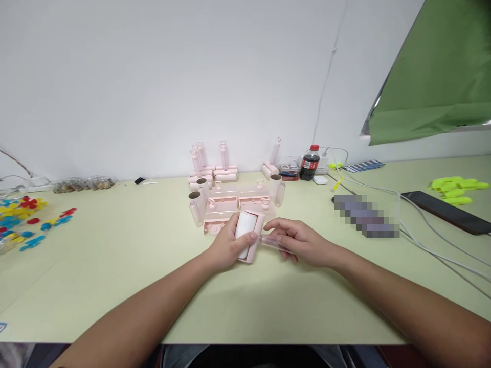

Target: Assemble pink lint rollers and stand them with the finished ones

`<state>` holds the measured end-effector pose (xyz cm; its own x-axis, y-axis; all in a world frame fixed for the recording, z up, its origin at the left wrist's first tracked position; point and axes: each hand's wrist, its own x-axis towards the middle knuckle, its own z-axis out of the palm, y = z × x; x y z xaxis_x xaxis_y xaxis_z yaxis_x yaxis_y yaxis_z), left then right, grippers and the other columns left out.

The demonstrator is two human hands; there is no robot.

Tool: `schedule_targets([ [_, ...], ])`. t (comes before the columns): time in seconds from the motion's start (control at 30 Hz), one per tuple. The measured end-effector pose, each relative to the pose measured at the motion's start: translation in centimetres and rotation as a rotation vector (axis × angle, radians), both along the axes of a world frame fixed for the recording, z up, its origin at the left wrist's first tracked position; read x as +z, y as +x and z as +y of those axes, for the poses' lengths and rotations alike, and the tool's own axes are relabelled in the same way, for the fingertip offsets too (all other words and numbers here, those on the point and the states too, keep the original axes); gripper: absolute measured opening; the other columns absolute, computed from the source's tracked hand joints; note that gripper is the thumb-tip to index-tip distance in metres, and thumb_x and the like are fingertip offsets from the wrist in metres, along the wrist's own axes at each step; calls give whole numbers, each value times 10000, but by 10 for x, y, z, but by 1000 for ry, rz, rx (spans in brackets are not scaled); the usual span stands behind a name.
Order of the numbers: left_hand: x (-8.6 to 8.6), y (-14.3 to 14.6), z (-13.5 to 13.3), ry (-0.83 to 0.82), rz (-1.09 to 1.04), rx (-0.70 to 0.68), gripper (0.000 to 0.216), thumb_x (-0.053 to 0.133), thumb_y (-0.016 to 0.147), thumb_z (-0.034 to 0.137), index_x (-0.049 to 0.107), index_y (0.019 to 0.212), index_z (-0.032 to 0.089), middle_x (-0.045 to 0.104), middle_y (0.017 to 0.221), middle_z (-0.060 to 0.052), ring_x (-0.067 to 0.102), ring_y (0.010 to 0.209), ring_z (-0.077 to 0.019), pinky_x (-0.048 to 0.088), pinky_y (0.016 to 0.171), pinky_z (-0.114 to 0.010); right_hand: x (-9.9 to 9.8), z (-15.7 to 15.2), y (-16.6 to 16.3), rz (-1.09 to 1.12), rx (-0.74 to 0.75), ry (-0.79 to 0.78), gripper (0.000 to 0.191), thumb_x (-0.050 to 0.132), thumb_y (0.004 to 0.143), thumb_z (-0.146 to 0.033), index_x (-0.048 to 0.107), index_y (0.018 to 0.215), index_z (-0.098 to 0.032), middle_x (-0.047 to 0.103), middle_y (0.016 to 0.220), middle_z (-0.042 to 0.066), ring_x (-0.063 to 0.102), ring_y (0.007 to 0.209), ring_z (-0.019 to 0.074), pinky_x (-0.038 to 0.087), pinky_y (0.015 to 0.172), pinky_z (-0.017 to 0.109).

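My left hand (228, 249) is wrapped round a white paper roll seated in a pink lint-roller case (248, 234), just above the pale green table (115, 266). My right hand (301, 243) pinches the clear handle piece (269, 242) that sticks out of the case's right side. Both hands are closed on these parts, in the middle of the table close to me. Right behind them lie several more pink roller cases (230, 204), paper rolls (195, 202) and upright pink handles (223, 153).
A cola bottle (310, 162) stands at the back by a power strip with white cables (422, 220). A black phone (447, 210) and bright yellow-green pieces (456, 186) lie at right. Coloured plastic pieces (23, 217) are scattered at left. A green cloth (433, 82) hangs upper right.
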<state>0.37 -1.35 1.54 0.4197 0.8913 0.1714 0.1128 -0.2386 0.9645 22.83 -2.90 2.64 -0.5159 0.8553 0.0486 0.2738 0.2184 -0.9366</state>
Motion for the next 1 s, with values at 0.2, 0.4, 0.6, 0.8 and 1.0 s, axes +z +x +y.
schedule_targets([
  [0.2,0,5,-5,57,34,31,478,616,829,463,493,1201,190,601,1026,-64,546,922,-229,434,799,-314,-4,-2,-7,12,-74,49,79,489,855,-239,491,929,-212,466,560,-84,453,443,85,385,442,193],
  [0.4,-3,6,-6,50,20,-20,550,660,789,457,469,1224,179,583,1063,-80,545,936,-231,444,791,-314,-13,1,-15,52,-138,-33,78,528,812,-259,463,826,-220,441,511,-99,434,402,85,362,407,194],
  [0.6,4,6,-6,-20,-43,93,565,746,716,422,497,1171,196,613,947,-43,550,794,-182,426,663,-256,-6,21,-1,184,-313,78,200,560,841,-375,574,885,-180,650,849,45,562,594,119,479,513,242],
  [0.8,4,4,6,-86,-184,300,522,770,663,434,567,1078,191,628,874,-22,555,762,-178,421,634,-246,-17,57,33,-165,-319,615,382,495,910,-291,581,1281,-258,451,1399,136,608,1008,235,566,745,390],
  [1.0,-3,4,11,-128,-310,260,541,790,650,409,565,1095,197,638,924,-20,558,768,-161,419,639,-235,-29,63,19,-361,-168,780,620,540,856,-161,409,1451,-274,420,1444,140,505,1252,290,525,902,444],
])
